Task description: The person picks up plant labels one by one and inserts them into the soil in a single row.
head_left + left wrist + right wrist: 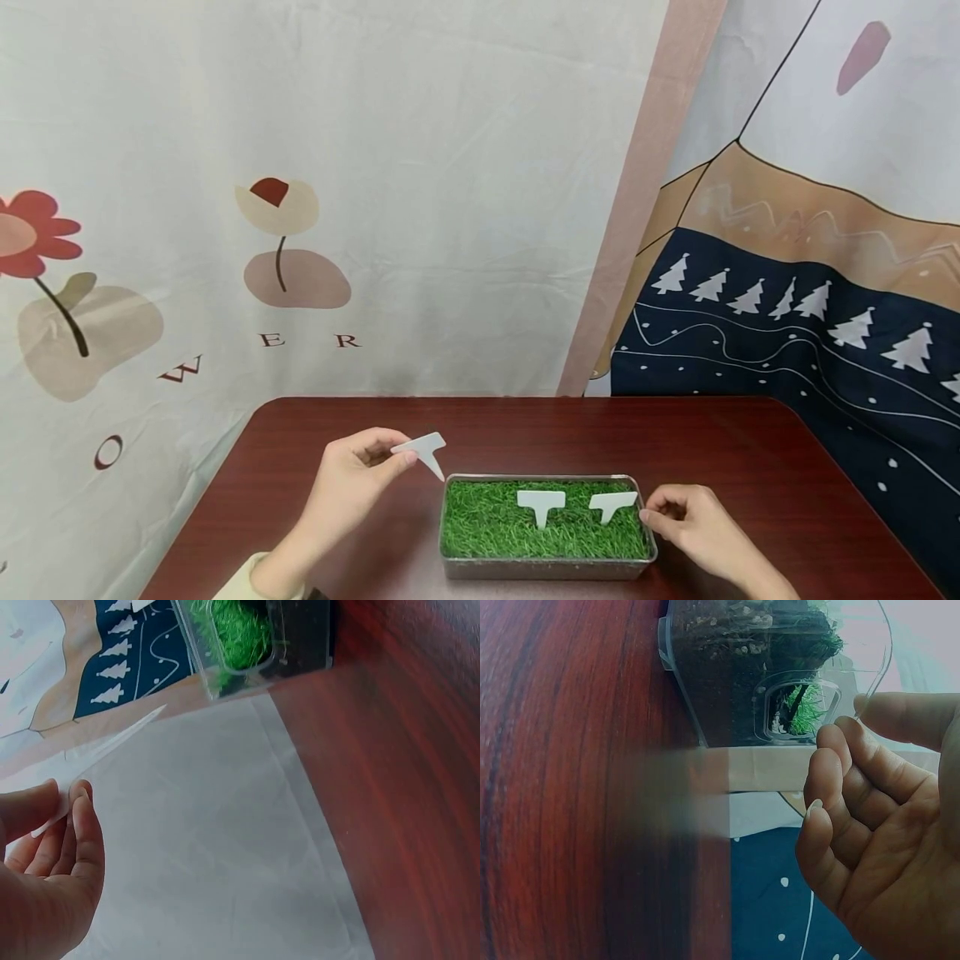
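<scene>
My left hand (351, 479) pinches a white T-shaped plant label (424, 447) between thumb and fingers, its pointed stem slanting down near the box's left corner. In the left wrist view, the label (120, 741) shows edge-on. On the table stands a clear plastic box (547, 569) with green artificial grass (487, 525) over dark filling. Two more white labels, one near the middle (541, 499) and one toward the right (612, 501), stand in the grass. My right hand (697, 529) grips the box's right rim with thumb and index finger, the other fingers curled.
The dark red wooden table (390, 417) runs around the box. Behind it hangs a pale cloth (450, 208) printed with flowers and letters. A navy cloth with white trees (720, 333) hangs at the right.
</scene>
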{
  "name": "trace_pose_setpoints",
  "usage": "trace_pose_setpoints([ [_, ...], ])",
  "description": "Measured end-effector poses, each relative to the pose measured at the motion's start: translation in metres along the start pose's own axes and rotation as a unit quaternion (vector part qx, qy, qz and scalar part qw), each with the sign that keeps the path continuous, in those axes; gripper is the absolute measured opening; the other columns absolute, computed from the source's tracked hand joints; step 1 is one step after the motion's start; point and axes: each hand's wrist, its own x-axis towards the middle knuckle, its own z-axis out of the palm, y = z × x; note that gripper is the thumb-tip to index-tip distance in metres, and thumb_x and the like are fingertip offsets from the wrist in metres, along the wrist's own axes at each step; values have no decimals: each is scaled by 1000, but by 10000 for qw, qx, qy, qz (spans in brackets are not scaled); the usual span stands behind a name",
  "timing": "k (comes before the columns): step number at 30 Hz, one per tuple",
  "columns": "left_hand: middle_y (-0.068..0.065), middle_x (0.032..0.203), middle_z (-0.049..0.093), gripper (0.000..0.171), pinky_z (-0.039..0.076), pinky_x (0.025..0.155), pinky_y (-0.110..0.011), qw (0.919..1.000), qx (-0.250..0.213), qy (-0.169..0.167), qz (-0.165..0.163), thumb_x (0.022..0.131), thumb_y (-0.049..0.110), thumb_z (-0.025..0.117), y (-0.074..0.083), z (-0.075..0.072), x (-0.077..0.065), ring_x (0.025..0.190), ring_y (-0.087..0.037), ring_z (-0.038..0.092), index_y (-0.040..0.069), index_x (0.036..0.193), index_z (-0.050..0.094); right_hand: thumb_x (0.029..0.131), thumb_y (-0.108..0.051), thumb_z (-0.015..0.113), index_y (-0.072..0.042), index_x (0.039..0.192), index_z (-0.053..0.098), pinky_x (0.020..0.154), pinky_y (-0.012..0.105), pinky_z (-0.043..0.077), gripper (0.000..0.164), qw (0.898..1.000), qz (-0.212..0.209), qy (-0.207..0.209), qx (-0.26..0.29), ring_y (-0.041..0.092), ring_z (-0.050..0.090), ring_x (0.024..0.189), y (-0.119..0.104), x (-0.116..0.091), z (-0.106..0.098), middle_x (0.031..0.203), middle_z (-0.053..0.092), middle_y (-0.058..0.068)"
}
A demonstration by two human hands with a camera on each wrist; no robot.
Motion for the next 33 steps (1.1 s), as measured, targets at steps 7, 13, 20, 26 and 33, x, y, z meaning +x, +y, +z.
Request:
trace_pose_setpoints([
  [7,-3,82,77,14,58,70,-27,9995,-267,-107,99,86,2,84,-2,12,-6,75,-17,73,7,98,81,94,-5,74,-19,84,72,53,25,44,17,10000,-22,48,-69,-1,50,60,-1,0,-1,69,57,-15],
  [13,-7,86,79,16,61,74,-28,9978,-627,-222,-68,87,-1,82,-7,22,-9,79,-16,76,0,103,81,94,-5,74,-19,84,72,53,25,44,17,10000,-26,39,-50,-1,50,60,-1,0,0,69,57,-15],
  [20,-15,90,79,21,62,75,-30,9961,-758,-442,114,88,-2,80,-15,33,-11,80,-20,78,-10,107,77,94,-5,74,-18,84,72,53,26,44,17,10000,-42,27,-51,-1,50,60,-2,1,-1,69,57,-15],
  [26,-14,97,79,19,61,79,-28,9967,-577,-518,260,87,1,82,-17,40,-14,87,-15,77,-4,105,80,94,-5,74,-18,84,72,53,26,44,17,10000,-56,39,-58,-1,50,59,-2,1,0,68,57,-15],
  [33,-10,97,80,19,60,81,-27,9960,-492,-736,91,88,5,82,-23,44,-14,91,-14,76,-1,106,81,95,-5,73,-19,84,72,51,26,44,17,10000,-17,10,-90,0,50,57,-1,0,-1,66,56,-15],
])
